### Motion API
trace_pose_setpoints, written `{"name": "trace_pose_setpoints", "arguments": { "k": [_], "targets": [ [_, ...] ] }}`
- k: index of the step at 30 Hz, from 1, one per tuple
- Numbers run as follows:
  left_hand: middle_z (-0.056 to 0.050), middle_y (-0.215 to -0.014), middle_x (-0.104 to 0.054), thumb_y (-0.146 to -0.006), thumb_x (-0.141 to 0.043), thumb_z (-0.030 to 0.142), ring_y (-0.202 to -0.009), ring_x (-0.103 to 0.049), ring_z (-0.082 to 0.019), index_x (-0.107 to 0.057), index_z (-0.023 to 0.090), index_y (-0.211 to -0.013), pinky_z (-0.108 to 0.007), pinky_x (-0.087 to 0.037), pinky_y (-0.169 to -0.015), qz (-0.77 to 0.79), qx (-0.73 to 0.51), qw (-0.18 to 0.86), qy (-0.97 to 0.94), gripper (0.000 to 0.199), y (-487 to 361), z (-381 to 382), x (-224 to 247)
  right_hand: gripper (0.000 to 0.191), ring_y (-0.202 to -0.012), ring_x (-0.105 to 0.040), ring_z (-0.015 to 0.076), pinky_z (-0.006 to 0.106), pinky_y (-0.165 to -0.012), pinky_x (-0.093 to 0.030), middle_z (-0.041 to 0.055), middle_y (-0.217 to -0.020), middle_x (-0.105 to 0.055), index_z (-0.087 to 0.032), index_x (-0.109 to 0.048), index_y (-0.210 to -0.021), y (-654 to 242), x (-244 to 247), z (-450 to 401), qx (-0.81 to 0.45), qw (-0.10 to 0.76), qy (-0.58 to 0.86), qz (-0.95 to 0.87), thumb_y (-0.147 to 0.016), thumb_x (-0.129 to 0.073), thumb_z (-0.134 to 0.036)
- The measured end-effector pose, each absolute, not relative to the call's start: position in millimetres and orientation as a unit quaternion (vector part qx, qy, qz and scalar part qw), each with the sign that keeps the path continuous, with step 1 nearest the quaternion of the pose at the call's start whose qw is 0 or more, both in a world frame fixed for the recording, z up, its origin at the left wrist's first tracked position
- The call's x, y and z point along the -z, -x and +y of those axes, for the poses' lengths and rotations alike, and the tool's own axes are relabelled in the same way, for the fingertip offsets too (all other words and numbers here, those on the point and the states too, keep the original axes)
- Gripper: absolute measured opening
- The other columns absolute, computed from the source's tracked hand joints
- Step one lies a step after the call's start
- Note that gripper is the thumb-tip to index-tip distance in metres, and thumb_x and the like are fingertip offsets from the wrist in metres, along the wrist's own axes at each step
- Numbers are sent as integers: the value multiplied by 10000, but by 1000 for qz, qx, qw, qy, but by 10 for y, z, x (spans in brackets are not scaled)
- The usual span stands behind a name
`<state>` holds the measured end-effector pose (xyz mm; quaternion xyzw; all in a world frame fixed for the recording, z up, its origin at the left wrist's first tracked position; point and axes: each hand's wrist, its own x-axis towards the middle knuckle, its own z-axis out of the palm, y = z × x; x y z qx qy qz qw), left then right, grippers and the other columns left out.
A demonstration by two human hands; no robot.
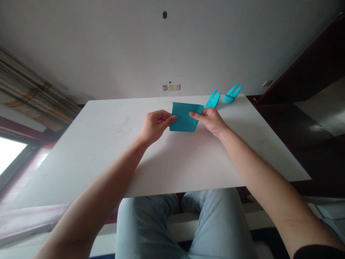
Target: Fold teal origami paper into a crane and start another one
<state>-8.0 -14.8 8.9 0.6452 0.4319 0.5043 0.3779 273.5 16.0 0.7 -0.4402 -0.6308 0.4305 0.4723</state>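
Observation:
A blue sheet of paper [185,120], roughly square in outline, is held up over the white table between my two hands. My left hand [155,126] pinches its left edge, thumb on the near face and fingers behind. On the opposite edge, my right hand [211,119] grips it the same way, with the fingers partly hidden by the paper. Just beyond my right hand stands a blue folded paper crane [212,99]. A second paper crane [232,94] sits farther right, near the table's back corner.
The white table [113,144] reaches back to a grey wall with power sockets [170,87]. My legs [151,223] are under its front edge. A striped curtain [27,93] and a window [10,153] are on the left; a dark door frame [299,64] stands on the right.

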Motion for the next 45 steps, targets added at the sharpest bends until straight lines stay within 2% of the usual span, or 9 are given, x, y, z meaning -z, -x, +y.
{"name": "trace_pose_setpoints", "arguments": {
  "k": [4, 9, 12, 16, 23, 29, 34, 40, 45],
  "targets": [
    [-90, -819, -870, -839, -1078, 828, -748, -769, -204, -863, 204, -840, -304, -603, -684, 435, -511, 373, -641, 660, 116, -111, -82, 889, -779, -569, 204, 389, -787, -531, -15, -706, -625, -282, -712, -668, -2876, -10, 250, -371, 484, 465, -641, -669, -1042, -1107],
    [-95, -813, -865, -818, -1089, 881, -740, -765, -200, -851, 205, -820, -302, -603, -677, 436, -535, 358, -629, 717, 186, -59, -94, 831, -967, -768, 254, 408, -909, -636, 56, -1021, -892, -312, -888, -867, -3059, -67, 344, -354, 589, 450, -571, -674, -1040, -1106],
    [-97, -816, -866, -821, -1095, 866, -732, -750, -189, -857, 201, -822, -294, -587, -670, 430, -531, 367, -631, 706, 157, -64, -84, 831, -990, -781, 257, 413, -958, -663, 48, -1059, -907, -318, -897, -915, -2970, -50, 291, -383, 553, 443, -593, -714, -1010, -1116],
    [-93, -829, -872, -837, -1085, 871, -741, -762, -197, -860, 202, -844, -306, -609, -683, 421, -519, 379, -640, 706, 113, -77, -56, 847, -890, -734, 265, 443, -938, -666, 17, -834, -813, -301, -776, -743, -2840, 8, 244, -407, 479, 444, -639, -635, -1076, -1085],
    [-72, -771, -829, -821, -1095, 876, -691, -719, -170, -830, 210, -811, -277, -554, -631, 434, -555, 343, -622, 717, 206, 8, -54, 860, -1038, -798, 294, 455, -1019, -659, 68, -1010, -896, -310, -884, -886, -3020, -54, 297, -353, 566, 451, -593, -640, -1038, -1119],
    [-88, -818, -860, -824, -1080, 899, -731, -754, -192, -848, 211, -831, -296, -588, -665, 428, -536, 362, -632, 727, 144, -27, -33, 846, -945, -775, 279, 449, -963, -661, 40, -894, -856, -286, -806, -786, -2842, -15, 236, -400, 468, 450, -647, -645, -1075, -1075],
    [-79, -792, -834, -813, -1084, 880, -744, -755, -199, -835, 220, -813, -304, -596, -683, 434, -561, 335, -620, 705, 192, -1, -67, 872, -1039, -826, 307, 483, -1073, -689, 68, -998, -923, -308, -875, -872, -2993, -18, 292, -358, 533, 459, -614, -625, -1036, -1128],
    [-86, -819, -851, -821, -1089, 863, -754, -738, -193, -852, 214, -823, -301, -586, -688, 427, -545, 360, -625, 691, 164, -31, -58, 800, -986, -802, 294, 468, -1010, -693, 42, -948, -892, -314, -862, -864, -2923, 28, 239, -403, 450, 444, -662, -695, -1063, -1070],
    [-67, -796, -829, -784, -1100, 930, -754, -743, -191, -817, 226, -820, -300, -585, -681, 425, -577, 339, -609, 759, 211, 15, -65, 844, -1087, -832, 314, 498, -1136, -686, 72, -1024, -924, -313, -878, -897, -2987, 15, 272, -373, 510, 449, -632, -651, -1049, -1102]
  ]
}}
